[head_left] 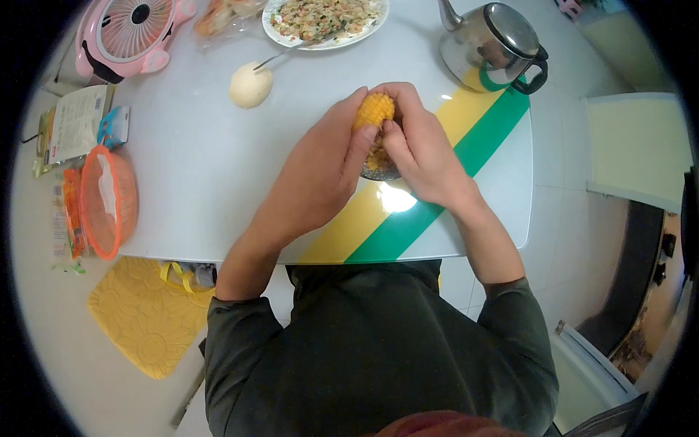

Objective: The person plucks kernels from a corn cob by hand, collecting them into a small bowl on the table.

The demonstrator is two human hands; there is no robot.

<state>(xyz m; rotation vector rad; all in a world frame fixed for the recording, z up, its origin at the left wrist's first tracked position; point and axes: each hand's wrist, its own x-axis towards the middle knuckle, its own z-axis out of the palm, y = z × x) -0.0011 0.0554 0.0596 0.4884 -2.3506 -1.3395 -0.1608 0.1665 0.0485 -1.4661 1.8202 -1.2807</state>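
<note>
A yellow corn cob is held between my two hands above a small bowl. My left hand wraps the cob from the left, its thumb pressed against the kernels. From the other side, my right hand grips it, with the thumb near the cob's lower end. Loose yellow bits show in the bowl under the cob. The hands hide much of the bowl and the sides of the cob.
A round ball of dough or bun lies to the left, near a plate of chopped food with a spoon. A metal kettle stands at back right. A pink fan and an orange basket are at the left.
</note>
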